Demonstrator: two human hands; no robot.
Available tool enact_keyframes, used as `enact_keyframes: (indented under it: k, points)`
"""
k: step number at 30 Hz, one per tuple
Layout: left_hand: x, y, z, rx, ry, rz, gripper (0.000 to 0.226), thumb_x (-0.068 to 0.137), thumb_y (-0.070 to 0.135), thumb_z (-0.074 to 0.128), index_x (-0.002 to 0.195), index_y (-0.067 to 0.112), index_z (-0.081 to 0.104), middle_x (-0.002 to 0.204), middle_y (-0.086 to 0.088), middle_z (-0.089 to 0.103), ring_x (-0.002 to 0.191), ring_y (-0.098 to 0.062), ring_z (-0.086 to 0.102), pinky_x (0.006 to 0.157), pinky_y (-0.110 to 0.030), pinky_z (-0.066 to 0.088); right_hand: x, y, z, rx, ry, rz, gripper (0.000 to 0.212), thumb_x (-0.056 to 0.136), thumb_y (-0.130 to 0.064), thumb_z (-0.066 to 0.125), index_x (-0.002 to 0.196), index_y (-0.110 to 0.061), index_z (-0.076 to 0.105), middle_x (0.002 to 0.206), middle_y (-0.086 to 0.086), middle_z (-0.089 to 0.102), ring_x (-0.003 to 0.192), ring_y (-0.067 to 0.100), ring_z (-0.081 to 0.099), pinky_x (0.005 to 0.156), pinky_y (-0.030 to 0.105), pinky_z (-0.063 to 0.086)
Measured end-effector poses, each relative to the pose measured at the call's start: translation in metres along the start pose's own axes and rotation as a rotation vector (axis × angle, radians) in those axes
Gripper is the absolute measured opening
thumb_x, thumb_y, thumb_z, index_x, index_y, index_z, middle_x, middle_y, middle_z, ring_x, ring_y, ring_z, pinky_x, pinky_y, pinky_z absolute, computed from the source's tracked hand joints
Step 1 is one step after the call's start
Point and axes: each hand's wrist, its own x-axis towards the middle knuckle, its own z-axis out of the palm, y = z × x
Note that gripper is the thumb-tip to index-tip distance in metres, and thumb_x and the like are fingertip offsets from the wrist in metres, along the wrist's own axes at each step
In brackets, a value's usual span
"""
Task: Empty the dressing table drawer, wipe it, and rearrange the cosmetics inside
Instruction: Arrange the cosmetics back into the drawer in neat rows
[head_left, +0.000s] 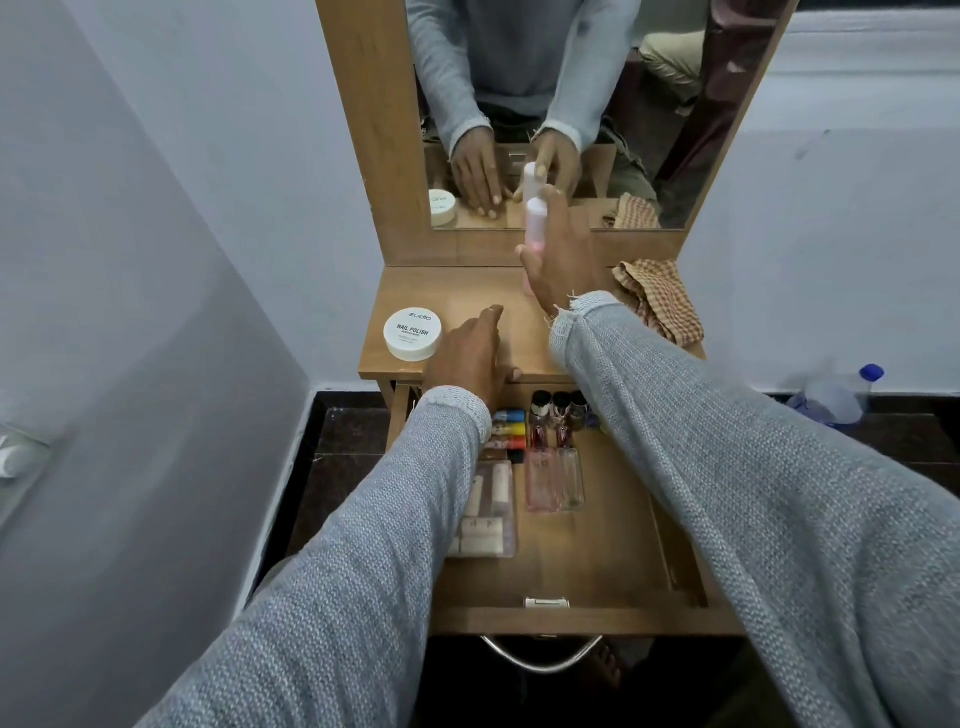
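Drawer (613, 530) is pulled open below the table (467, 296), handle toward the camera. Contents present: a row of small coloured bottles (509, 428) at the back left, dark-capped bottles (558, 402) at the back centre, two clear pinkish bottles (553, 478) lying lengthwise, and a clear case (485, 514) of pale tubes at the left. The right half of the drawer floor is bare wood, partly hidden by the right sleeve.

On the table: a white round tub (413, 332) labelled nail polish remover wipes, front left; a checked cloth (657, 299) bunched at the right rear.

Right hand (558, 260) is at the back of the table near the mirror (545, 104), fingers wrapped round a pink and white bottle (535, 218) held upright. Whether its base touches the table cannot be told; the hand covers it.

Left hand (470, 353) lies flat on the table just beside the tub, fingers straight and together, holding nothing.

Judgement on progress: emptying is at an early stage. Two items at most are out, tub and bottle; most of the cosmetics remain in the drawer. The cloth lies apart from both hands, so wiping looks not yet begun. Rearranging is entirely ahead.

Left to do: remove the small bottles, dark-capped bottles, clear bottles and case; wipe the drawer; put everything back in order.

A clear bottle with a blue cap (841, 395) lies on the floor at the right, by the wall.
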Motion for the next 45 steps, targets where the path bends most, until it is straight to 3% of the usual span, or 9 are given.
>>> enact_keyframes:
  k: [5, 11, 14, 21, 27, 32, 36, 39, 45]
  points:
    - [0.000, -0.002, 0.000, -0.012, -0.006, -0.014, 0.070, 0.082, 0.019, 0.071, 0.142, 0.021, 0.035, 0.123, -0.007, 0.060, 0.112, -0.031, 0.056, 0.090, -0.045, 0.049, -0.003, 0.004, -0.002, 0.143, 0.007, -0.001, 0.054, 0.086, -0.011, 0.055, 0.137, -0.017, 0.038, 0.114, 0.015, 0.057, 0.099, 0.032, 0.059, 0.086, 0.042, 0.050]
    - [-0.005, 0.001, -0.002, -0.017, 0.017, -0.001, 0.061, 0.085, 0.018, 0.065, 0.140, 0.019, 0.037, 0.114, -0.006, 0.063, 0.104, -0.029, 0.059, 0.086, -0.044, 0.050, -0.032, 0.010, -0.027, 0.466, -0.053, 0.065, 0.054, 0.083, -0.016, 0.061, 0.132, -0.022, 0.040, 0.106, -0.004, 0.059, 0.085, 0.004, 0.061, 0.080, 0.029, 0.055]
    - [-0.012, 0.000, -0.002, -0.041, 0.014, 0.015, 0.058, 0.088, 0.012, 0.060, 0.141, 0.018, 0.037, 0.121, -0.006, 0.062, 0.108, -0.029, 0.058, 0.088, -0.041, 0.049, -0.056, 0.016, -0.041, 0.619, -0.113, 0.146, 0.049, 0.081, -0.014, 0.063, 0.124, -0.025, 0.042, 0.103, 0.003, 0.062, 0.088, 0.013, 0.065, 0.075, 0.038, 0.059]
    - [-0.066, 0.009, 0.009, -0.381, 0.220, 0.096, 0.028, 0.093, 0.013, 0.057, 0.121, 0.011, 0.061, 0.118, -0.002, 0.065, 0.106, -0.015, 0.058, 0.093, -0.022, 0.041, -0.103, 0.037, -0.065, 0.734, -0.363, 0.260, 0.047, 0.085, -0.003, 0.061, 0.127, -0.018, 0.047, 0.104, 0.008, 0.060, 0.090, 0.022, 0.065, 0.061, 0.025, 0.056]
    - [-0.093, 0.030, 0.036, -0.961, -0.115, -0.192, 0.015, 0.090, 0.019, 0.064, 0.098, 0.006, 0.066, 0.093, -0.011, 0.067, 0.085, -0.024, 0.065, 0.072, -0.039, 0.059, -0.140, 0.043, -0.065, 0.821, -0.497, 0.325, 0.043, 0.090, 0.001, 0.060, 0.128, -0.015, 0.048, 0.091, 0.001, 0.063, 0.080, 0.011, 0.065, 0.061, 0.025, 0.058]
    - [-0.108, 0.033, 0.056, -1.029, -0.188, -0.352, 0.014, 0.089, 0.017, 0.066, 0.093, 0.005, 0.063, 0.087, -0.011, 0.064, 0.066, -0.018, 0.064, 0.053, -0.026, 0.057, -0.171, 0.055, -0.053, 0.618, -0.437, 0.436, 0.042, 0.088, -0.017, 0.067, 0.127, -0.015, 0.052, 0.106, 0.003, 0.062, 0.093, 0.013, 0.063, 0.069, 0.028, 0.059]
    - [-0.117, 0.033, 0.073, -0.995, -0.269, -0.389, 0.021, 0.089, 0.021, 0.066, 0.097, 0.001, 0.065, 0.094, -0.015, 0.069, 0.081, -0.027, 0.069, 0.069, -0.038, 0.060, -0.198, 0.063, -0.042, 0.582, -0.498, 0.540, 0.037, 0.089, -0.012, 0.064, 0.125, -0.010, 0.053, 0.114, 0.011, 0.062, 0.099, 0.028, 0.065, 0.081, 0.051, 0.057]
    - [-0.120, 0.029, 0.082, -0.813, -0.231, -0.365, 0.019, 0.089, 0.020, 0.066, 0.099, 0.004, 0.069, 0.083, -0.006, 0.071, 0.069, -0.020, 0.066, 0.073, -0.042, 0.060, -0.206, 0.070, -0.038, 0.429, -0.461, 0.537, 0.036, 0.089, -0.012, 0.064, 0.123, -0.009, 0.054, 0.116, 0.010, 0.061, 0.096, 0.021, 0.061, 0.088, 0.046, 0.053]
    - [-0.122, 0.022, 0.073, -0.382, -0.110, -0.166, 0.011, 0.087, 0.015, 0.064, 0.097, 0.017, 0.067, 0.087, 0.005, 0.065, 0.083, -0.015, 0.063, 0.080, -0.029, 0.052, -0.204, 0.075, -0.030, 0.132, -0.483, 0.563, 0.032, 0.093, -0.017, 0.056, 0.124, -0.011, 0.049, 0.120, 0.012, 0.061, 0.104, 0.029, 0.060, 0.089, 0.038, 0.048]
